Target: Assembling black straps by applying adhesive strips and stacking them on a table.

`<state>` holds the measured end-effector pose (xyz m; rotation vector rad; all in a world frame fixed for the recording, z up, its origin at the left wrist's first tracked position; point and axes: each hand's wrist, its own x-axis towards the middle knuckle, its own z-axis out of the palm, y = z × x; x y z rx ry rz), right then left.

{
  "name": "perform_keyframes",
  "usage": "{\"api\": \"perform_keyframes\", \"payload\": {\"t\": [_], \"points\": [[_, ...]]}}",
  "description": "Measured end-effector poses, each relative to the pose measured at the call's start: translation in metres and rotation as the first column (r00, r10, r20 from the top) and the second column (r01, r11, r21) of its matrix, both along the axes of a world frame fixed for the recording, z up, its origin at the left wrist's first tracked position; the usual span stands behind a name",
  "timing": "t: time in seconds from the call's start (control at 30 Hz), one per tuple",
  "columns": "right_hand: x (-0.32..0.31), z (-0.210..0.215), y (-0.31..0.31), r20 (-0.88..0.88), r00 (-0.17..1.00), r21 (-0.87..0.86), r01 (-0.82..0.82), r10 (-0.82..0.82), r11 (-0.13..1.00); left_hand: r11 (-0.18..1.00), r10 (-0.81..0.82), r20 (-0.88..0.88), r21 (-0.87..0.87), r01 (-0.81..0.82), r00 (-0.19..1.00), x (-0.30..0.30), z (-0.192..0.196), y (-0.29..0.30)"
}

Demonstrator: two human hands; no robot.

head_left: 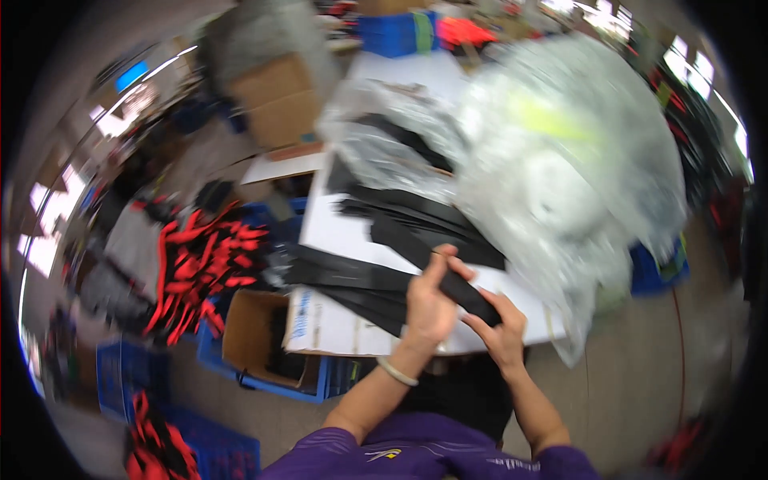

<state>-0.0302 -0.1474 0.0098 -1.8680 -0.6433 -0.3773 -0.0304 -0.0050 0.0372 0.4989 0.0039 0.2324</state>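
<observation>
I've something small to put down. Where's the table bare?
White tabletop shows on the left, between the upper black strips and lower black strips, and near right, between the right hand and large plastic bag. Crowded: the middle, and the far right under the bag.

Plastic bag point(576, 160) blocking right, tabletop gap point(538, 314) nearer

Blurred blue lettering point(301, 314) is marking the counter's point(328, 232) white edge; pale lettering point(512, 464) is crossing the purple shirt point(320, 456).

The strips point(348, 270) are black, the tabletop point(322, 227) white, the shirt point(432, 452) purple, the crate point(323, 379) blue.
</observation>
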Motion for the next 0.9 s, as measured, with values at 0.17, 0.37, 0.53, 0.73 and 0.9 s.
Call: {"api": "perform_keyframes", "payload": {"t": [0.17,0.37,0.53,0.73,0.9], "points": [[0.004,-0.007,0.000,-0.301,0.949,0.230,-0.019,0.089,0.973,0.976,-0.014,-0.050,0.218,0.025,0.999,0.008,-0.021,-0.015],[0.005,-0.016,-0.017,-0.498,0.819,0.449,-0.038,0.286,0.893,0.961,0.021,-0.160,0.276,0.024,0.987,0.017,-0.025,-0.032],[0.015,-0.031,-0.017,-0.530,0.692,0.665,-0.019,0.489,0.747,0.902,0.041,-0.110,0.431,0.011,0.993,0.015,-0.026,-0.042],[0.018,-0.034,-0.021,-0.167,0.982,0.101,-0.075,0.091,0.992,0.940,-0.005,-0.137,0.339,0.051,0.991,0.026,-0.026,-0.031],[0.033,-0.023,-0.034,-0.352,0.929,0.117,-0.077,0.114,0.990,0.956,-0.228,0.007,0.194,0.222,0.974,0.036,-0.037,-0.033]]}}
